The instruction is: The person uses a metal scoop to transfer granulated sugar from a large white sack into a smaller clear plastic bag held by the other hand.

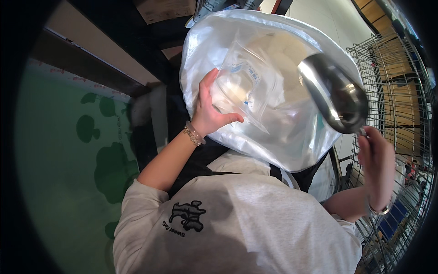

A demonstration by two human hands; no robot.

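Note:
A large white woven sack with a clear liner stands wide open before me, with pale granular or powdery contents inside. My left hand holds a clear plastic bag with blue print over the sack's left part; the bag's mouth looks spread, and some pale stuff shows in or behind it. On the right, my right hand grips the short handle of a shiny metal scoop, which is over the sack's right rim. The scoop is slightly blurred, and I cannot tell whether anything lies in it.
Wire shelving or a wire cage runs down the right side, with cardboard boxes behind it. Dark shelving with a cardboard box is at the upper left. A green surface with darker patches lies left.

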